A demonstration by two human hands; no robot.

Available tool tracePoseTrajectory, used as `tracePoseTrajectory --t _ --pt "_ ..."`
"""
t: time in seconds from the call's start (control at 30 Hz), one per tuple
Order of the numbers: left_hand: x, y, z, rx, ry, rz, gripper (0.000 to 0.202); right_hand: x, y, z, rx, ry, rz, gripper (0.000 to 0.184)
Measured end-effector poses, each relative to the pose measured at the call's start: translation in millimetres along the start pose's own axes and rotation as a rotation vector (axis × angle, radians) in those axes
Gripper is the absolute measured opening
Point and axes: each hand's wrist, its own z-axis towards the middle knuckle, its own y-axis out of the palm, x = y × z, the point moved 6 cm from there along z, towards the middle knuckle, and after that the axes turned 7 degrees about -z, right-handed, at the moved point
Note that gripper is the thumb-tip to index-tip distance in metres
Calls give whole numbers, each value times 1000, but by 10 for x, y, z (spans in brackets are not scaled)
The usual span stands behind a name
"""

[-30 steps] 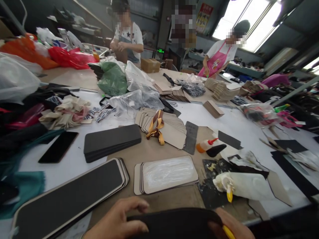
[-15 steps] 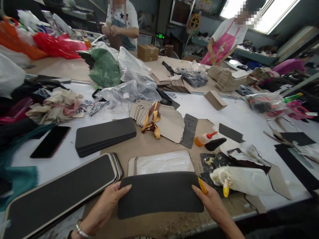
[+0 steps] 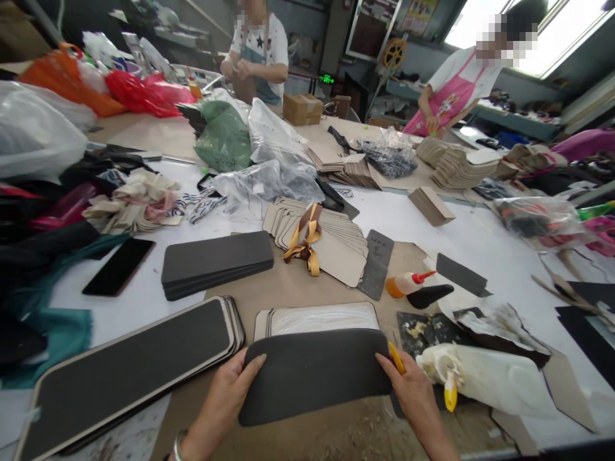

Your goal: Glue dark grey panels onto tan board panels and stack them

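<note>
Between my two hands I hold a dark grey, round-cornered panel (image 3: 314, 378), which bends slightly. My left hand (image 3: 230, 384) is closed on its left end, thumb on top. My right hand (image 3: 408, 384) grips the right end, with a yellow-handled tool (image 3: 396, 358) also tucked in it; the tool's working end is hidden. Just behind the panel lies a beige board (image 3: 327, 315) with white streaky glue on its face, on top of other boards. The panel overlaps the near edge of this board; whether they touch I cannot tell.
Left are long stacked panels (image 3: 134, 371), a dark panel stack (image 3: 218, 261) and a phone (image 3: 119, 267). Fanned beige boards (image 3: 331, 250) carry a ribbon. Right stand a glue bottle (image 3: 406, 283) and a white plastic container (image 3: 494, 378) with a yellow brush (image 3: 450, 392). Two people work across the table.
The camera view has shifted, so the scene sits further right and slightly lower. The panel's right end has tilted up a little; both hands keep their hold on it.
</note>
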Motion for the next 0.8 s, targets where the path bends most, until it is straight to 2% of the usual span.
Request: tracePoseTrajectory --t 0.17,0.3,0.47,0.63,0.73,0.8 --pt "-13 -54 -127 -22 74 96 48 -77 -4 -147 83 -177 -148 53" --pt "-124 -153 -315 -25 131 286 43 -46 145 -384 76 -227 -400 43" --pt "-340 -284 -443 -23 179 467 34 40 368 -691 -133 -112 -695 21" --pt "-446 -320 -470 -78 244 583 25 -50 570 -919 -422 -38 -718 27" --pt "-435 -335 -438 -89 313 668 21 -105 635 -989 -487 -52 -721 27" --pt "-430 -399 -377 -85 325 729 20 -148 619 -1038 -464 -100 -707 27"
